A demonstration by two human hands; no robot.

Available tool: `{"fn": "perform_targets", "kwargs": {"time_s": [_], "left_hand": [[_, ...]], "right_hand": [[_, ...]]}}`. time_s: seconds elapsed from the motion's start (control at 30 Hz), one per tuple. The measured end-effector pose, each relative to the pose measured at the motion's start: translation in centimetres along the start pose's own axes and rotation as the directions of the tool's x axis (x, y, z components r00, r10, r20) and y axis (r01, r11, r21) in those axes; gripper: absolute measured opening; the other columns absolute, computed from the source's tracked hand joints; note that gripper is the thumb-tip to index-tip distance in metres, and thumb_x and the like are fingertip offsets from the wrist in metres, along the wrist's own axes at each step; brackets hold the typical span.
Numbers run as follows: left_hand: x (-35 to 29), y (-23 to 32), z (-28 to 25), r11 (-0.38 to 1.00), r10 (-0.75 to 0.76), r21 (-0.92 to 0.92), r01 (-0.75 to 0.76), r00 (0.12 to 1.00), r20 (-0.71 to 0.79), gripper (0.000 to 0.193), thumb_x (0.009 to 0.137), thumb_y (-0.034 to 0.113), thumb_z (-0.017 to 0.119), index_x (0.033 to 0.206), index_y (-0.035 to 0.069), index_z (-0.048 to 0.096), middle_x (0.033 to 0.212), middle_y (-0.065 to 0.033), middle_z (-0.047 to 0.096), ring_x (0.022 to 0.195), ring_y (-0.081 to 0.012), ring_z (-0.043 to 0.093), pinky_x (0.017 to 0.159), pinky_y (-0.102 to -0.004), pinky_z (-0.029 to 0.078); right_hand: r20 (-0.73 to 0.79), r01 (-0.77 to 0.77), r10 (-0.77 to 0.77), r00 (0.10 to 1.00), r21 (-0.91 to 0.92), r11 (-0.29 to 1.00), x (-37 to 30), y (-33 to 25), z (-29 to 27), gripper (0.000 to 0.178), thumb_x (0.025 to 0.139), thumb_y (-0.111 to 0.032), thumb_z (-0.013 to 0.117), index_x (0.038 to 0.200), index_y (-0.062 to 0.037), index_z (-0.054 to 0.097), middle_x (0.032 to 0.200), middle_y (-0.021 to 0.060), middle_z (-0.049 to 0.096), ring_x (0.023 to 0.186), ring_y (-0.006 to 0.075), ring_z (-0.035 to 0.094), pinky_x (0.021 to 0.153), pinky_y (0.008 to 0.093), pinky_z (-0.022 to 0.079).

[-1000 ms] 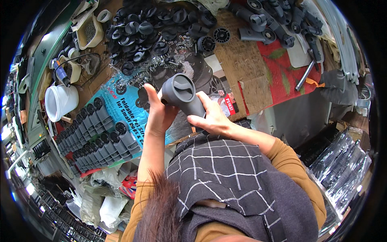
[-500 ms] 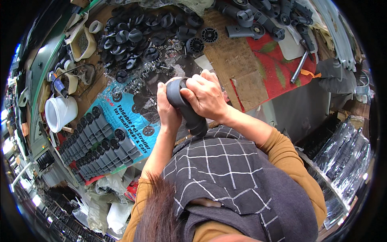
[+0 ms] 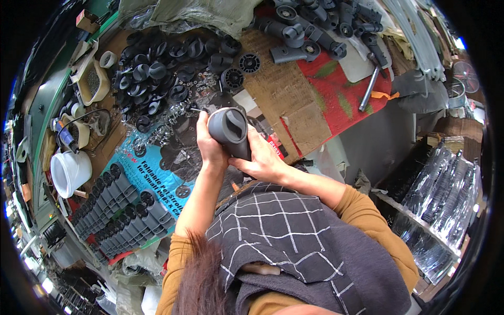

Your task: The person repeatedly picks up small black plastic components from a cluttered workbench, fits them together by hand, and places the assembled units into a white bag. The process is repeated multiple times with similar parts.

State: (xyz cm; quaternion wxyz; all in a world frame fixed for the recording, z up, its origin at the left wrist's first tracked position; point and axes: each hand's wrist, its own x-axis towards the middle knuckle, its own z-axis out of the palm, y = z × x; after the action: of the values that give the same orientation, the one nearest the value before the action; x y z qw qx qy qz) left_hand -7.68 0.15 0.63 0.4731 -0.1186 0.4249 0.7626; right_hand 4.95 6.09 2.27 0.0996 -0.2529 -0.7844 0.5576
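Between both hands I hold a dark grey plastic tube part (image 3: 229, 127), its round end turned up and showing a curved ridge across a knob-like face. My left hand (image 3: 211, 148) wraps its left side, thumb near the rim. My right hand (image 3: 266, 157) grips the right side and lower body, its fingers partly hidden behind. By the left thumb tip a thin shiny bit shows, too small to name. Beyond the hands lie loose screws and nuts (image 3: 157, 131) and a heap of dark round knobs (image 3: 152, 73). Two spoked discs (image 3: 249, 63) sit beside the heap.
Rows of grey plastic parts (image 3: 123, 223) stand at the left on a blue printed sheet (image 3: 157, 173). A white tub (image 3: 71, 173), an electric screwdriver (image 3: 66, 137) and a tray (image 3: 93, 86) are farther left. Cardboard (image 3: 289, 94), a metal-handled hammer (image 3: 369, 89) and grey joints (image 3: 320, 26) lie right.
The tube part has turned so its ridged round face now points up. My right hand has shifted from over its top to its right side. The view has shifted slightly.
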Motion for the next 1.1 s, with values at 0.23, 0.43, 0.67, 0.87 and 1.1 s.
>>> {"fn": "perform_targets", "kwargs": {"time_s": [0.23, 0.43, 0.67, 0.87, 1.1], "left_hand": [[5.0, -4.5, 1.3, 0.923, -0.384, 0.000, 0.385, 0.922, 0.037, 0.041, 0.093, 0.049, 0.044, 0.087, 0.012, 0.061, 0.076, -0.0001, 0.063, 0.069, -0.0130, 0.059, 0.057, -0.0291, 0.044], [5.8, -5.1, -2.1, 0.823, -0.300, 0.498, 0.275, 0.953, -0.030, 0.076, 0.091, 0.067, 0.038, 0.142, 0.010, 0.036, 0.139, -0.0142, 0.038, 0.127, -0.0266, 0.039, 0.100, -0.0412, 0.036], [2.3, -3.3, -7.4, 0.817, -0.157, 0.540, 0.202, 0.979, -0.129, 0.036, 0.095, 0.039, 0.055, 0.119, 0.012, 0.056, 0.112, 0.0005, 0.057, 0.102, -0.0114, 0.053, 0.085, -0.0286, 0.042], [1.5, -2.5, -5.7, 0.825, -0.015, 0.564, 0.039, 0.999, -0.047, 0.022, 0.093, 0.023, 0.060, 0.109, 0.008, 0.061, 0.100, 0.0002, 0.062, 0.092, -0.0091, 0.057, 0.079, -0.0232, 0.043], [-0.1, 0.3, 0.7, -0.110, 0.449, 0.759, -0.642, 0.649, 0.614, 0.082, 0.062, 0.028, 0.084, 0.131, 0.010, 0.045, 0.131, -0.0165, 0.042, 0.121, -0.0338, 0.041, 0.103, -0.0430, 0.032]], "right_hand": [[-0.195, -0.131, 0.105, 0.975, -0.126, 0.983, -1.2, 2.8, -2.2, 0.073, 0.076, -0.023, 0.073, 0.134, -0.0035, 0.034, 0.115, 0.0208, 0.055, 0.108, 0.0323, 0.057, 0.094, 0.0420, 0.043], [-0.455, -0.424, 0.262, 0.851, -0.302, 0.854, 0.6, 8.5, -4.4, 0.078, 0.079, -0.037, 0.070, 0.136, 0.0009, 0.032, 0.124, 0.0262, 0.050, 0.116, 0.0383, 0.051, 0.098, 0.0441, 0.041], [-0.525, -0.226, -0.156, 0.836, -0.591, 0.775, 9.3, 13.0, -13.4, 0.094, 0.077, -0.047, 0.069, 0.140, 0.0060, 0.025, 0.130, 0.0318, 0.039, 0.119, 0.0453, 0.040, 0.102, 0.0492, 0.033], [-0.449, -0.225, -0.209, 0.869, -0.734, 0.640, 22.2, 12.7, -20.3, 0.071, 0.071, -0.043, 0.074, 0.118, 0.0054, 0.048, 0.108, 0.0217, 0.059, 0.103, 0.0368, 0.055, 0.091, 0.0435, 0.043], [-0.223, -0.040, -0.084, 0.971, -0.500, 0.865, 11.3, 2.6, -15.5, 0.049, 0.076, -0.043, 0.070, 0.105, -0.0035, 0.062, 0.092, 0.0179, 0.062, 0.089, 0.0291, 0.061, 0.080, 0.0390, 0.048]]}}
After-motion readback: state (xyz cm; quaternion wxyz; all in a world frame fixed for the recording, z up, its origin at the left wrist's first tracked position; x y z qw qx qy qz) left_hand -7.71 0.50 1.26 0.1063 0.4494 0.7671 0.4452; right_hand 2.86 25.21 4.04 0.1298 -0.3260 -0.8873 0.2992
